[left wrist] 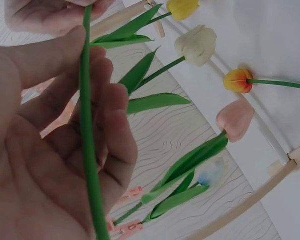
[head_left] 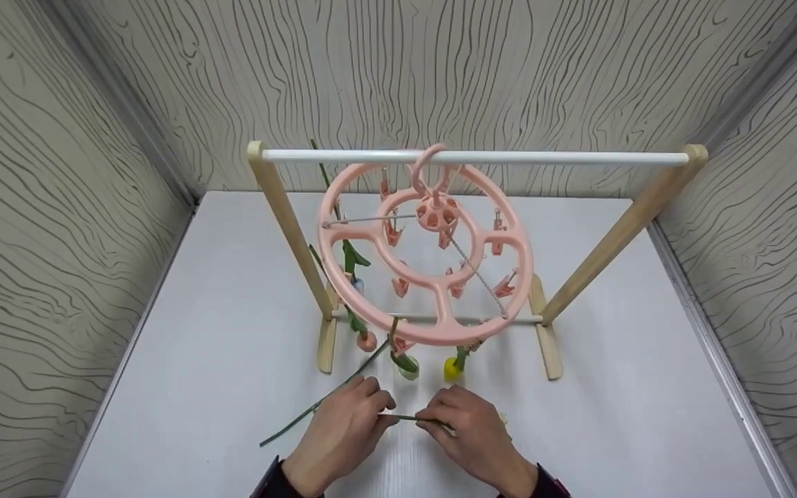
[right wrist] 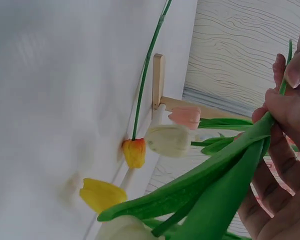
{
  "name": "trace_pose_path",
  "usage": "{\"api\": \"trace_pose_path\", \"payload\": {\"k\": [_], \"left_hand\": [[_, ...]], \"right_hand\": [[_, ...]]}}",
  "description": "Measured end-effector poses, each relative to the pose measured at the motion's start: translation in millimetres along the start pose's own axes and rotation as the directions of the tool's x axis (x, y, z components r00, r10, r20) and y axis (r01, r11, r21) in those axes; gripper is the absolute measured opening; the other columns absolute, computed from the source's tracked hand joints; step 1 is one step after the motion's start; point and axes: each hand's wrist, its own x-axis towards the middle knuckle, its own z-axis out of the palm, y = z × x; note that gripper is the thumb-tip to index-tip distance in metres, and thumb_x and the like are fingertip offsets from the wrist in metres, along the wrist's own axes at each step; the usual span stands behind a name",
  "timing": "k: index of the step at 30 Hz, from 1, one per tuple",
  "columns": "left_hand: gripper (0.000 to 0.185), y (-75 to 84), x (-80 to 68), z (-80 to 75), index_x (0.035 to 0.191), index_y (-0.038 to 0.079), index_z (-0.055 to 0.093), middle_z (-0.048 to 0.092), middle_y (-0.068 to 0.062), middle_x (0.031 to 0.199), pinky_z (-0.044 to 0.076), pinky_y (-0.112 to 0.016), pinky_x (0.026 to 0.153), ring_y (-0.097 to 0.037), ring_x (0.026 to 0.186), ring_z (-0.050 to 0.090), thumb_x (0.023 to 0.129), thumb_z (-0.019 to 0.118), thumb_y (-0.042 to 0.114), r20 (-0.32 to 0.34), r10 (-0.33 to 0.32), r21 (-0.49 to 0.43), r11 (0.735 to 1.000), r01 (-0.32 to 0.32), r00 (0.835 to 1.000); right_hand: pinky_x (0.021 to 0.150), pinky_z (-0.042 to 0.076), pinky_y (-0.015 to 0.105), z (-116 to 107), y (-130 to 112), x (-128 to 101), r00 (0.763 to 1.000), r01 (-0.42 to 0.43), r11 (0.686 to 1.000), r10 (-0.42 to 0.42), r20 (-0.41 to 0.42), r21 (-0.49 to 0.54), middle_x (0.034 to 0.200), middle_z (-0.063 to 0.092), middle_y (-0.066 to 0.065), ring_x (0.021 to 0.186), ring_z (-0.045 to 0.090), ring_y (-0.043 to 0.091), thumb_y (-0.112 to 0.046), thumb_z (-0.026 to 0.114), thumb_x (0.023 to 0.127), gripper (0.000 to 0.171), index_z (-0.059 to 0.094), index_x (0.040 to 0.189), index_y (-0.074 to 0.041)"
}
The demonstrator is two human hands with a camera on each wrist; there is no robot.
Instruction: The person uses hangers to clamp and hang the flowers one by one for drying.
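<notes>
Both hands meet low in the head view, over the white table [head_left: 198,387]. My left hand [head_left: 378,409] and right hand [head_left: 433,423] each pinch the same thin green tulip stem [head_left: 402,417]. In the left wrist view the stem [left wrist: 87,140] runs across my left hand's [left wrist: 97,75] curled fingers. The right wrist view has my right hand [right wrist: 285,95] holding it where the long leaves [right wrist: 215,185] begin, with a pale flower head [right wrist: 122,231] at the bottom edge. Behind the hands, a pink round clip hanger [head_left: 426,249] hangs from the rack's white rod [head_left: 564,158].
Tulips hang head-down from the hanger's clips: yellow [head_left: 451,369], white [left wrist: 196,45], pink [left wrist: 235,119] and pale blue [left wrist: 210,172]. An orange tulip [right wrist: 134,152] lies on the table, its long stem [head_left: 308,411] running front-left. Wooden rack legs [head_left: 288,221] stand either side. Patterned walls enclose the table.
</notes>
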Motion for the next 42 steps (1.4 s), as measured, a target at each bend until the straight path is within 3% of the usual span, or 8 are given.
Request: {"api": "trace_pose_path", "payload": {"k": [7,12,19,26,31,37,42], "left_hand": [[0.016,-4.9,-2.4,-4.3,0.095,0.015,0.080,0.070,0.006,0.086,0.052,-0.019,0.068,-0.008,0.083,0.064,0.087,0.093,0.021,-0.019,-0.075,-0.137,0.988,0.071,0.997],[0.019,-7.2,-1.0,-5.2,0.100,0.017,0.079,0.074,0.005,0.093,0.057,-0.020,0.072,-0.009,0.088,0.069,0.087,0.093,0.018,-0.022,-0.143,-0.285,0.950,0.131,0.989],[0.023,-6.0,4.7,-2.2,0.111,0.015,0.077,0.079,0.002,0.098,0.063,-0.023,0.076,-0.005,0.088,0.072,0.091,0.089,0.013,-0.094,-0.198,-0.547,0.829,0.115,0.976],[0.024,-1.3,10.9,1.8,0.113,0.013,0.075,0.081,-0.001,0.100,0.065,-0.026,0.073,-0.007,0.082,0.076,0.092,0.088,0.013,-0.231,-0.211,-0.648,0.762,0.012,0.950],[0.019,4.8,15.6,12.3,0.112,0.012,0.076,0.082,-0.003,0.101,0.065,-0.024,0.074,-0.008,0.083,0.076,0.096,0.084,0.019,-0.195,-0.242,-0.752,0.659,0.013,0.950],[0.011,16.7,23.3,31.9,0.107,0.010,0.076,0.081,-0.009,0.098,0.066,-0.026,0.076,-0.013,0.085,0.078,0.098,0.081,0.015,-0.197,-0.265,-0.817,0.576,-0.009,0.944],[0.015,25.8,30.5,39.5,0.111,0.007,0.075,0.080,-0.015,0.106,0.067,-0.027,0.088,-0.010,0.097,0.079,0.098,0.081,0.012,-0.139,-0.342,-0.890,0.455,0.035,0.929]], "right_hand": [[0.070,0.049,0.007,-9,8,-11,0.996,-0.091,0.996,0.091,0.003,0.008,0.083,0.071,-0.014,0.078,0.061,0.000,-0.007,0.095,0.079,0.019,0.085,0.090,-0.020],[0.065,0.054,0.011,-16,12,-14,0.979,-0.205,0.974,0.206,0.003,0.094,0.087,0.073,-0.013,0.081,0.060,-0.004,-0.006,0.092,0.083,0.020,0.086,0.093,-0.022],[0.064,0.059,0.019,-21,15,-14,0.946,-0.308,0.912,0.324,-0.013,0.271,0.089,0.076,-0.003,0.082,0.066,0.000,-0.003,0.086,0.089,0.021,0.085,0.096,-0.023],[0.071,0.059,0.020,-22,19,-15,0.913,-0.366,0.861,0.406,-0.043,0.354,0.088,0.078,-0.005,0.082,0.069,0.002,-0.005,0.086,0.088,0.020,0.084,0.095,-0.023],[0.072,0.061,0.021,-23,17,-13,0.889,-0.391,0.812,0.454,-0.049,0.433,0.087,0.078,-0.002,0.081,0.071,0.004,-0.004,0.085,0.090,0.018,0.084,0.095,-0.021],[0.075,0.062,0.021,-23,13,-10,0.869,-0.420,0.766,0.494,-0.028,0.487,0.085,0.077,0.002,0.079,0.071,0.005,-0.004,0.084,0.092,0.012,0.083,0.094,-0.016],[0.077,0.062,0.022,-20,11,-7,0.849,-0.452,0.728,0.528,-0.002,0.515,0.084,0.077,0.003,0.079,0.071,0.005,-0.003,0.083,0.093,0.012,0.083,0.093,-0.016]]}}
